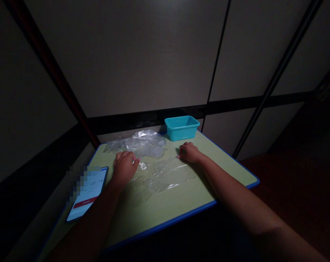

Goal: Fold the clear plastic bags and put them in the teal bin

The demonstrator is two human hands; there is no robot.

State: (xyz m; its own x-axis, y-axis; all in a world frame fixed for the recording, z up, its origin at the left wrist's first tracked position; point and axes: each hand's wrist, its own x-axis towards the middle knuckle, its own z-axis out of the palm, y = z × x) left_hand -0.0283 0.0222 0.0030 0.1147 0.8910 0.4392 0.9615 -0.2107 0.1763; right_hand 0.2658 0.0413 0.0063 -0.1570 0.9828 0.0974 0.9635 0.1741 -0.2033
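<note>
A clear plastic bag [167, 176] lies spread over the table between my two hands. At its far left corner, my left hand [125, 165] is closed, thumb and fingers pinching the film. My right hand [189, 152] pinches the far right corner in the same way, its fingers curled. Behind my left hand rests a crumpled heap of clear plastic bags [143, 142]. Just beyond my right hand stands a turquoise plastic basket [182, 131], upright; its floor is hidden from this angle.
The small table [186, 205] is pale yellow-green with a blue edge. A phone [90, 193] with a lit screen lies at its left side, next to my left forearm. Wardrobe-like panels [154, 62] rise right behind the table. The surroundings are dark.
</note>
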